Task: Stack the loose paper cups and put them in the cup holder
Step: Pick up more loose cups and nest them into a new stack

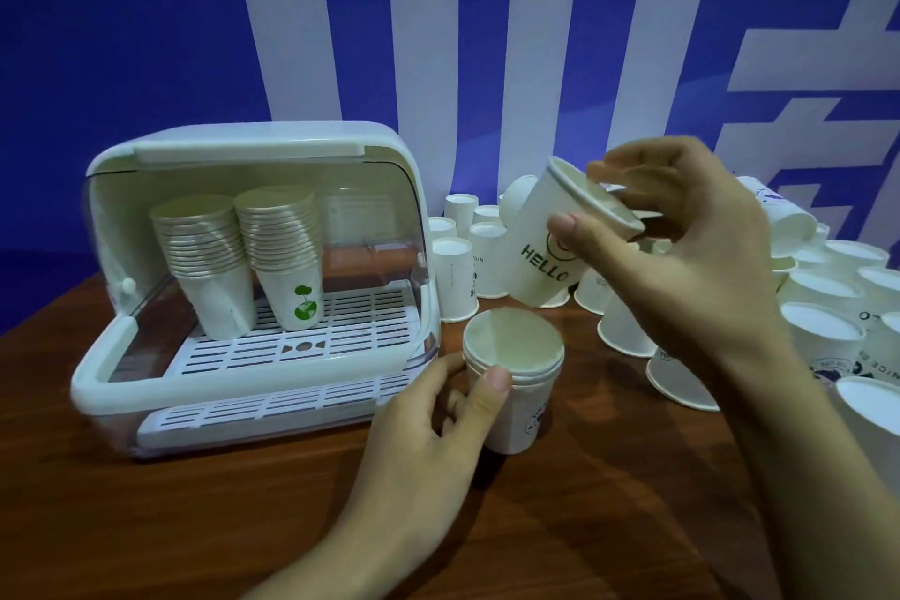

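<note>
My left hand (428,424) grips a short stack of white paper cups (516,385) standing upright on the wooden table, thumb near its rim. My right hand (682,249) holds a single white cup printed HELLO (540,249) in the air, tilted, just above and behind that stack. The cup holder (258,390), a white box with its clear lid swung up, stands at the left. Inside it, two tall stacks of cups (243,253) lean on the slotted tray.
Several loose cups (458,278) stand behind the stack next to the holder. Many more loose cups (823,322) stand or lie at the right, up to the frame edge. A blue and white wall is close behind. Bare wooden table (195,526) lies in front.
</note>
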The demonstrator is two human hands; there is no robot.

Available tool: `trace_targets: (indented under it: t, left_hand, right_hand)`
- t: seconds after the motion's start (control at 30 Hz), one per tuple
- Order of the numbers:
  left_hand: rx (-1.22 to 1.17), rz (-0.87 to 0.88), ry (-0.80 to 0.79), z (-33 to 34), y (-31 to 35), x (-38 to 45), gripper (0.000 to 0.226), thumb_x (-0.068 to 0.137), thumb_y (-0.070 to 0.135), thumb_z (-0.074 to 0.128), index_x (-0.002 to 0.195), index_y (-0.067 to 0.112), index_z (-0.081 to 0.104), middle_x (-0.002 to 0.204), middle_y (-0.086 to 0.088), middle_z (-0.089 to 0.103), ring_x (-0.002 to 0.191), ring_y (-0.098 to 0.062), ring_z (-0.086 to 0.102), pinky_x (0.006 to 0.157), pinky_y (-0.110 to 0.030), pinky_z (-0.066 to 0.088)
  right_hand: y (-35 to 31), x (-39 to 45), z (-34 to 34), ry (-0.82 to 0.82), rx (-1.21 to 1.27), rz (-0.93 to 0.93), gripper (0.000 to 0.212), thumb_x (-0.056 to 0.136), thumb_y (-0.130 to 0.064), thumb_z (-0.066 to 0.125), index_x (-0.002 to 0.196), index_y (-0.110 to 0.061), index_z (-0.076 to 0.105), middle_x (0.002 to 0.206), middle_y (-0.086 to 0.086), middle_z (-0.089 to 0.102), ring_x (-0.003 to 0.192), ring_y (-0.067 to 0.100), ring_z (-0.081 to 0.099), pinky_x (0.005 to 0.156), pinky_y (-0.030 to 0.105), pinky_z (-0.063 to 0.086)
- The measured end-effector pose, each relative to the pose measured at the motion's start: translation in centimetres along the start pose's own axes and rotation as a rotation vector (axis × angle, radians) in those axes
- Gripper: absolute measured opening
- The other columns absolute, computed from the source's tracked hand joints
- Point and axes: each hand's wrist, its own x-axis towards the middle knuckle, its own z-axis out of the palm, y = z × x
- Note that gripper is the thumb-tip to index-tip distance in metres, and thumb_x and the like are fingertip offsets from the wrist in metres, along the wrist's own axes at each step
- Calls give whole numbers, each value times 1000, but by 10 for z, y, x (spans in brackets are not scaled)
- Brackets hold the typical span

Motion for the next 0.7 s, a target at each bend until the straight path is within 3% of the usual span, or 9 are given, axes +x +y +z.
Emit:
trace_targets:
  t: [0.1,0.17,0.23,0.33,0.53,0.6,0.7]
  left_hand:
    - [14,-13,-17,0,1,-2,61,67,87,57,114,48,69,89,-7,70,72,-10,62,65,-26,50]
    - [-11,4,-14,1,0,-3,55,64,79,68,111,49,69,75,3,61,69,-8,59,66,-25,49]
    - [22,6,20,1,-3,-3,68,55,75,76,114,43,68,71,12,50,64,-3,51,64,-23,45]
    - [181,8,40,0,-5,-3,85,46,79,77,122,45,60,75,10,49,62,-1,48,59,-15,42]
    - [304,31,8,0,-4,-1,43,60,57,94,84,45,60,70,9,42,60,0,45,57,-13,39]
    - [308,52,-7,1,-2,-1,39,62,56,93,79,54,57,70,9,42,60,-1,44,56,-14,38]
    - [306,82,-4,1,-5,0,38,63,54,92,76,51,57,67,12,44,59,-3,44,56,-14,38]
  right_hand:
    - [1,-4,4,-165,-9,-49,69,67,-43,86,128,-26,58,116,-13,72,105,-1,67,79,12,50]
    - [4,-6,10,-300,-65,-77,72,67,-41,88,131,-26,57,114,-13,72,105,-3,66,81,8,47]
    - [6,-6,11,-361,-80,-88,69,67,-42,87,128,-29,58,113,-14,72,103,0,67,78,7,44]
    - [7,-5,6,-392,-50,-92,65,64,-44,84,123,-33,60,111,-17,72,102,2,67,76,8,44]
    - [3,-8,6,-456,-6,-59,66,61,-47,84,122,-39,59,113,-21,67,105,1,63,80,9,43]
    - [2,-9,7,-427,-61,-100,63,62,-45,82,121,-37,62,112,-22,67,104,-1,62,77,6,40]
    - [1,-9,8,-413,-169,-152,61,63,-43,77,122,-33,66,112,-23,67,101,-2,60,79,5,39]
